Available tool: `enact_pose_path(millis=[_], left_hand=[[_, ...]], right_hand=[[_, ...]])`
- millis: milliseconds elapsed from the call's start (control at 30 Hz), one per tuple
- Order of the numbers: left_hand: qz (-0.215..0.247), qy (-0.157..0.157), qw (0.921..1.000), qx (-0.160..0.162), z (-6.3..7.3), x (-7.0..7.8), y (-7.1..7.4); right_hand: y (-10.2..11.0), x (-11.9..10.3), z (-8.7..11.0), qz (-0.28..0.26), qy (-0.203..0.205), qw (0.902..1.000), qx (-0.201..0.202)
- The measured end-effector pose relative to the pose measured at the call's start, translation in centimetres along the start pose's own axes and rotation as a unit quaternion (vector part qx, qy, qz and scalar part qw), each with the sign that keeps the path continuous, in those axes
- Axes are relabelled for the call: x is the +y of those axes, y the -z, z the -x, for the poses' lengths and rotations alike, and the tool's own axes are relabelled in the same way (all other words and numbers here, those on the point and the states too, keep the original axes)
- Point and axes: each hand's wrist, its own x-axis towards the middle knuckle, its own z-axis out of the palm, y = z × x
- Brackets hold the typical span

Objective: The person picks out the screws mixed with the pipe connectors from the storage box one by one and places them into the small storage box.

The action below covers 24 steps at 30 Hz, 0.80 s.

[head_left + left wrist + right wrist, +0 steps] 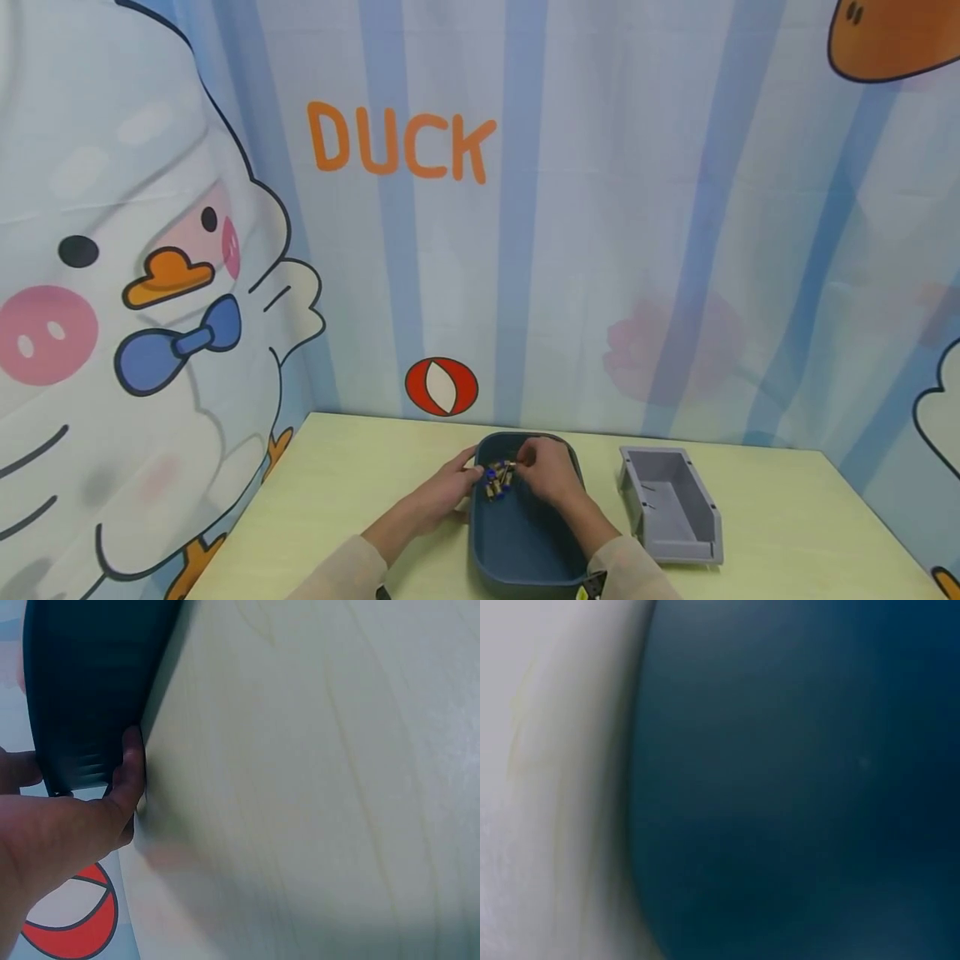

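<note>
A deep dark blue plastic bin stands on the table. Small brass fittings with blue ends lie in a heap toward its far left. My left hand grips the bin's left side, thumb at the rim; in the left wrist view, the fingers of this hand lie along the outer wall. Reaching over the right side, my right hand has its fingertips curled together at the heap's edge, pinching a small fitting mostly hidden by them. The right wrist view holds only blurred bin wall.
To the right of the bin stands a grey open-front parts tray with a couple of thin dark marks or pieces inside. The pale wooden table ends at a printed curtain behind.
</note>
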Motion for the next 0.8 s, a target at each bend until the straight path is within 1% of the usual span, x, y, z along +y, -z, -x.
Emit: enact_pose_path(millis=[233, 333, 533, 800], left_hand=[[0.007, 0.008, 0.9999, 0.002, -0.24, -0.26, 0.07], [0.006, 0.008, 1.0, 0.0, -0.14, -0.14, 0.01], [0.006, 0.004, 1.0, -0.001, 0.08, 0.1, -0.15], [0.008, 0.004, 1.0, 0.001, -0.02, -0.04, -0.08]], right_hand=[[-0.28, 0.42, -0.17, 0.011, -0.008, 0.9998, -0.013], [-0.3, 0.55, -0.13, 0.016, -0.005, 0.9997, -0.016], [-0.17, 0.63, 0.04, 0.024, 0.014, 0.9995, -0.018], [-0.14, 0.36, 0.26, 0.019, 0.021, 0.9991, -0.031]])
